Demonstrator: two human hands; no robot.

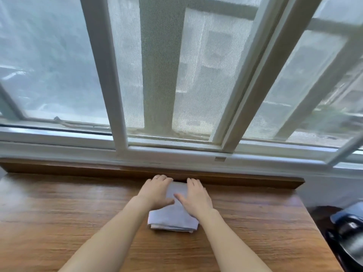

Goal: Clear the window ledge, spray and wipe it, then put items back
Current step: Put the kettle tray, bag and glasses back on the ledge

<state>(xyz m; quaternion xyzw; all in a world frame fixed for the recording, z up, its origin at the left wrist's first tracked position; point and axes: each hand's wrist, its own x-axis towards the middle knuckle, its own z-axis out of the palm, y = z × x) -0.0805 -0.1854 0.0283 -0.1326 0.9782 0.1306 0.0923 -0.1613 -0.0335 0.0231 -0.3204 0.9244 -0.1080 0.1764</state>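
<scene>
A folded light grey cloth [172,218] lies on the wooden table top [68,209], its far end close to the raised wooden back strip [78,168]. My left hand [156,190] rests flat on the cloth's left part, fingers straight and reaching the strip. On the cloth's right part lies my right hand [196,197], also flat with its fingers extended. Behind the strip runs the white window ledge [59,152] under the sliding window frames. No spray bottle or other ledge items are in view.
White window frames [117,114] with a mesh screen rise behind the ledge. A small latch plate [220,159] sits on the ledge rail. A black object [347,236] stands on the floor beyond the table's right edge.
</scene>
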